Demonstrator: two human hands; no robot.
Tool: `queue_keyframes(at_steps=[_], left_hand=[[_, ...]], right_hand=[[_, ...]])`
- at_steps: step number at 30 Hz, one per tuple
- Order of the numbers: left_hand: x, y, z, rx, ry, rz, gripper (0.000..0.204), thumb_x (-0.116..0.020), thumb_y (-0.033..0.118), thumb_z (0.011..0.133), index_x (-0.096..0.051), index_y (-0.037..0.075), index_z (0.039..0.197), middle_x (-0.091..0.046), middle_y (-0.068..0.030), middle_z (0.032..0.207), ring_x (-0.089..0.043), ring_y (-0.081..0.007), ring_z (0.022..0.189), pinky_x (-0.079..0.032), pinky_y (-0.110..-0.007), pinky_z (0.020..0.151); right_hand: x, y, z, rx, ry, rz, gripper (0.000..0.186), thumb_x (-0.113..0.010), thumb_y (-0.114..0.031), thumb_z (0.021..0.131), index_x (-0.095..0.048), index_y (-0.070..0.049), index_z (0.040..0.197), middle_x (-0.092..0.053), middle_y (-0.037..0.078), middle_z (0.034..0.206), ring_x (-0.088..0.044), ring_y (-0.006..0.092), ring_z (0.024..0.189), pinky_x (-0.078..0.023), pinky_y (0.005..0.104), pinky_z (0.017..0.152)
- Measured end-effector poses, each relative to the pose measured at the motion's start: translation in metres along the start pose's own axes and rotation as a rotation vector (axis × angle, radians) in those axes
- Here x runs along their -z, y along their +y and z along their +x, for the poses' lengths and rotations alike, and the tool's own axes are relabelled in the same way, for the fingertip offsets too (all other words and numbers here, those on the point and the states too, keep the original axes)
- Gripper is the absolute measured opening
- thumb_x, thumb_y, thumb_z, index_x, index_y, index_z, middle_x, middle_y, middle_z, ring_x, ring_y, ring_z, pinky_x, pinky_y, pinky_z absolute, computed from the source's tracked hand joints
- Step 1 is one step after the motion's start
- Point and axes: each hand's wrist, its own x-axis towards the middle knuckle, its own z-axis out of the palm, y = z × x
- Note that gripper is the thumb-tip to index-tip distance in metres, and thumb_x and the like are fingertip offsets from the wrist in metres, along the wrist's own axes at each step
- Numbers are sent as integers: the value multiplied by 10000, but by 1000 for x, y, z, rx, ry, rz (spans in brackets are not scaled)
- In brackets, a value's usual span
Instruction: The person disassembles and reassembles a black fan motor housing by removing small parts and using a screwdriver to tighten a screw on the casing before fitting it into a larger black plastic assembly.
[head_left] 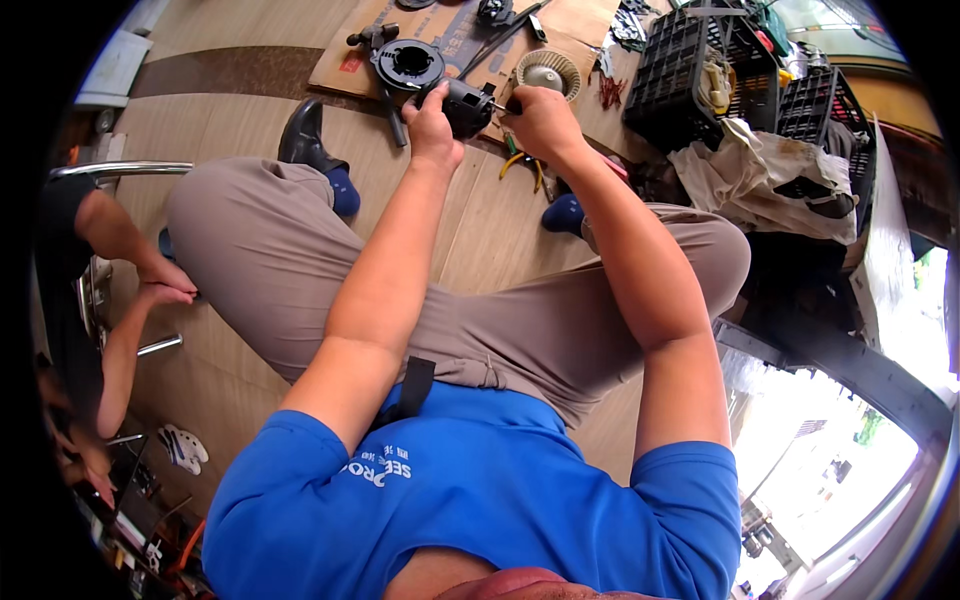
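Observation:
My left hand (435, 132) is wrapped round a black cylindrical motor (466, 108) and holds it above the floor. My right hand (547, 125) is closed at the motor's right end. A thin metal shaft, like a screwdriver's, runs from its fingers to the motor; any handle is hidden in the fist. Beside the motor, to the upper left, lies a round black housing (408, 64) with an opening in its middle. A cream blower wheel (548, 74) rests just beyond my right hand. Below that hand, pliers with yellow handles (520, 165) lie on the floor.
A hammer (372, 38) lies by the housing on a cardboard sheet (345, 70). Black plastic crates (668, 75) and a pale cloth (765, 170) stand at the right. Another person's hands (168, 283) show at the left, near a metal chair frame (140, 167).

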Motion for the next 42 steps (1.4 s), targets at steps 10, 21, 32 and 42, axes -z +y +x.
queue_keyframes(at_steps=[10, 21, 32, 42], left_hand=[[-2, -9, -4, -32, 62, -16, 333, -662, 210, 904, -490, 98, 1166, -646, -150, 1030, -702, -361, 826, -579, -620, 609], [3, -9, 4, -16, 38, 6, 366, -654, 211, 908, -459, 107, 1199, -636, -156, 1058, -702, -358, 828, -580, -613, 608], [-1, -10, -2, 24, 53, 5, 333, -639, 193, 911, -478, 146, 1198, -642, -127, 1054, -704, -338, 840, -588, -607, 627], [2, -18, 2, -1, 52, 9, 248, -634, 194, 915, -538, 129, 1135, -654, -115, 1032, -703, -329, 829, -586, -597, 612]], right_hand=[[0, 0, -5, -29, -19, -57, 211, -732, -203, 827, -707, -4, 894, -678, 237, 871, -653, 414, 904, -516, 462, 800], [-9, 0, 0, 41, -11, -67, 226, -748, -197, 820, -685, 14, 874, -670, 248, 885, -637, 437, 914, -507, 487, 809], [-7, -1, -6, -1, 47, -98, 206, -714, -230, 861, -711, -24, 881, -680, 217, 930, -655, 396, 942, -518, 468, 848], [-6, -4, -11, -21, 24, -170, 169, -686, -189, 871, -684, -21, 889, -673, 205, 933, -651, 387, 960, -517, 462, 849]])
